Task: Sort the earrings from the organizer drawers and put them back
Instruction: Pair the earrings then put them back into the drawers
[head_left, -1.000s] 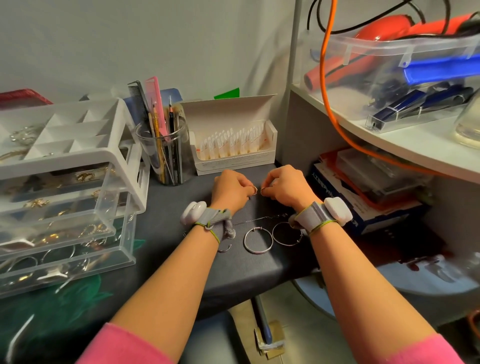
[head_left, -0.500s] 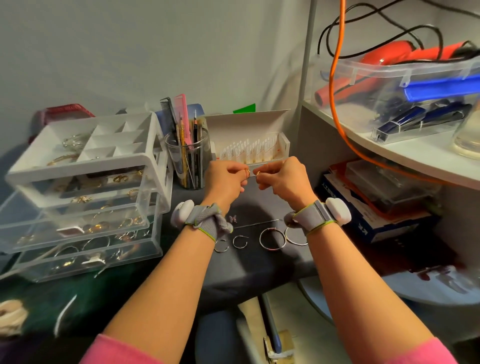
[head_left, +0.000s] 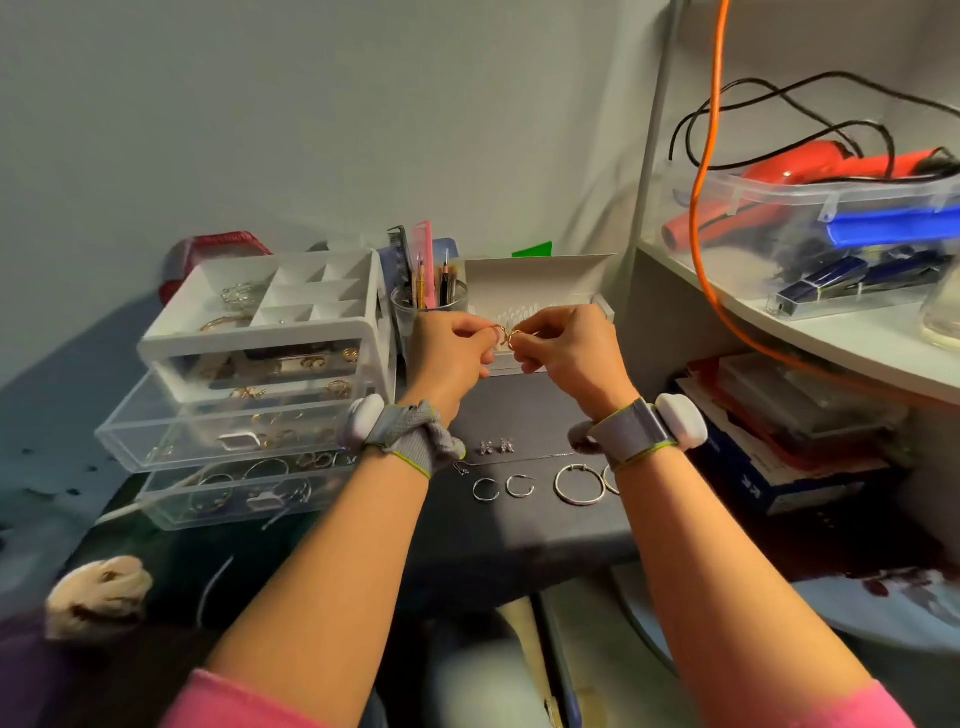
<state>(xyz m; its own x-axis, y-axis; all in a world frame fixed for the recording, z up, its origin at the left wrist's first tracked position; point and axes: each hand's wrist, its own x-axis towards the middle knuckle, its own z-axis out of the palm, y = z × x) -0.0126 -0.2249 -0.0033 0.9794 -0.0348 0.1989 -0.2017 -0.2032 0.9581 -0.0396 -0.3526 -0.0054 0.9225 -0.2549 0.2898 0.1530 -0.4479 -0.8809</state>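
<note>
Left hand (head_left: 451, 358) and right hand (head_left: 569, 353) pinch small gold earrings (head_left: 503, 332) above the worktop (head_left: 519, 530); print on the blue box (head_left: 748, 486) is too blurred.

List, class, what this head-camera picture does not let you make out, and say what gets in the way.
Head view throughout.
1. Gold earrings: tiny, partly covered by fingers of the left hand and right hand; shape unclear.
2. Rightmost hoop: half behind the right wristband.
3. Bottom drawer: contents blurred behind clear plastic.
4. Shelf bin: cut off by the right edge.
</note>
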